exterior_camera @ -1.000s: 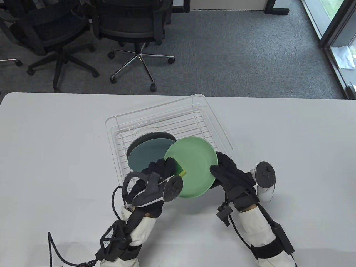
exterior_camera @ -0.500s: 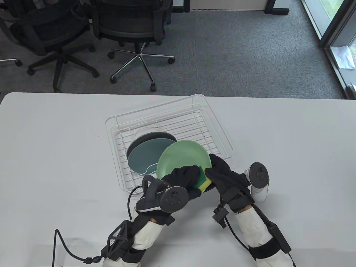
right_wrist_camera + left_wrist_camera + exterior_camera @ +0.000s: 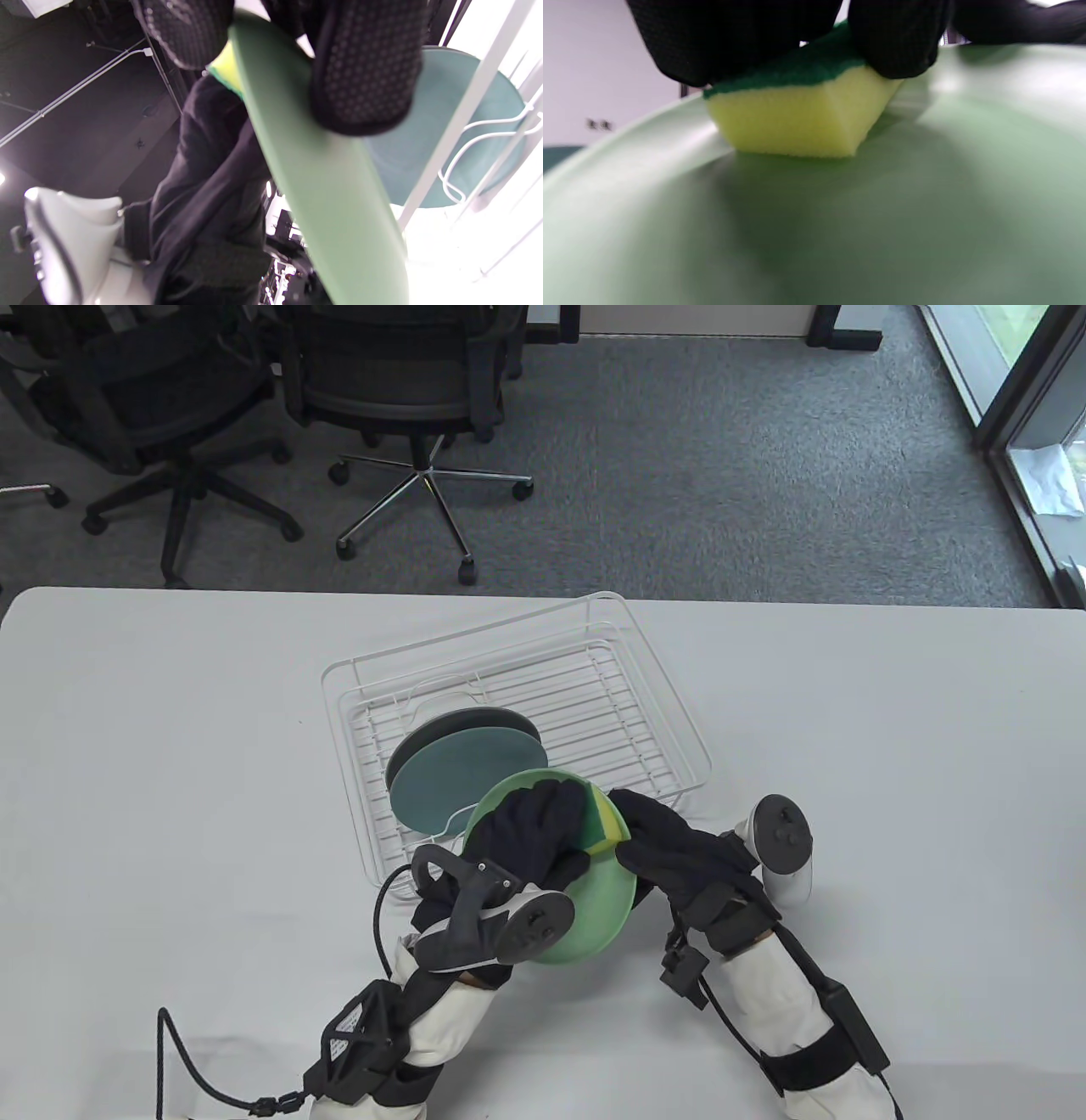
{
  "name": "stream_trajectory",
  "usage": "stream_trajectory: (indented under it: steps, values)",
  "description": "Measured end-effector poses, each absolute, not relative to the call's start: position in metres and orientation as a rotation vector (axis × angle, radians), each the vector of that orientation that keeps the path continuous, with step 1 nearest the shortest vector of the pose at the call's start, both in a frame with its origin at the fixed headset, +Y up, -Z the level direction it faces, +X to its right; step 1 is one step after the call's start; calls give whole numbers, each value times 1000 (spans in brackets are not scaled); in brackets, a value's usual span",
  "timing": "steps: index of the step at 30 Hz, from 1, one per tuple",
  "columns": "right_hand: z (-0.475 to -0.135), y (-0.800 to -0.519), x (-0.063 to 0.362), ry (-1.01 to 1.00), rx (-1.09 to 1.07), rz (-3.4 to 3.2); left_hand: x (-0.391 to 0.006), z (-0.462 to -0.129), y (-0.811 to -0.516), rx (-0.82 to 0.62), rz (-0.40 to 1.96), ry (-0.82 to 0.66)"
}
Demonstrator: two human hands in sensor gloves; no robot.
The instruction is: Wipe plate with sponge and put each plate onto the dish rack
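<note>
currently the round light green plate (image 3: 594, 912) is held tilted above the white table (image 3: 170, 780), just in front of the white wire dish rack (image 3: 645, 687); its concave face is turned up and toward the person's left, far rim raised over the rack's near edge, near rim lowest. round, so no long axis.

right hand (image 3: 679, 848): pinches the plate's right rim, thumb on the upper face, fingers (image 3: 365, 72) under the back.

left hand (image 3: 534, 831): fingers curled onto the yellow sponge with dark green scouring top (image 3: 604, 823), pressing it yellow side down on the plate's face near the far right rim, close to the right thumb. sponge's long axis runs roughly away from the person.

rack holds two plates leaning in its left half: a teal round plate (image 3: 458, 776) in front, a dark grey round plate (image 3: 462, 721) behind it.

surface: plain matte white tabletop. room: grey carpet (image 3: 721, 475), black office chairs (image 3: 399, 381) beyond the table, glass door (image 3: 1044, 415) at far right.

plate: smooth, glossy, even pale green, shallow raised rim; blurred in the left wrist view.
</note>
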State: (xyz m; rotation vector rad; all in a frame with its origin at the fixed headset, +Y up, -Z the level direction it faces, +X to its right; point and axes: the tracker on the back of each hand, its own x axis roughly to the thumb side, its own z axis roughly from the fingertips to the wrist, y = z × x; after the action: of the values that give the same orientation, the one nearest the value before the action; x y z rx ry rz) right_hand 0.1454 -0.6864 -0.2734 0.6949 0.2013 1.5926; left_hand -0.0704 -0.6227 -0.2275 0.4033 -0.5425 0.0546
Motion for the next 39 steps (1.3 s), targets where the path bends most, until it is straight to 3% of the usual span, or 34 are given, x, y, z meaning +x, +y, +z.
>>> stream_trajectory:
  steps: [5, 9, 13, 17, 23, 35, 39]
  values:
    - [-273, -682, 149, 164, 678, 1629, -83, -236, -623, 369, -54, -407]
    - [-275, -679, 162, 100, 598, 1619, -87, -245, -627, 216, -109, -345]
    - [-277, -680, 174, 42, 526, 1624, -81, -247, -630, 76, -68, -399]
    - [-277, -682, 175, 33, 506, 1625, -70, -242, -632, 28, -8, -512]
    - [-273, -682, 158, 86, 570, 1644, -58, -233, -632, 127, 82, -584]
    - [-271, -679, 158, 83, 573, 1628, -100, -251, -631, 332, -66, -258]
    - [-276, -683, 172, 60, 507, 1571, -121, -253, -623, 361, 117, -214]
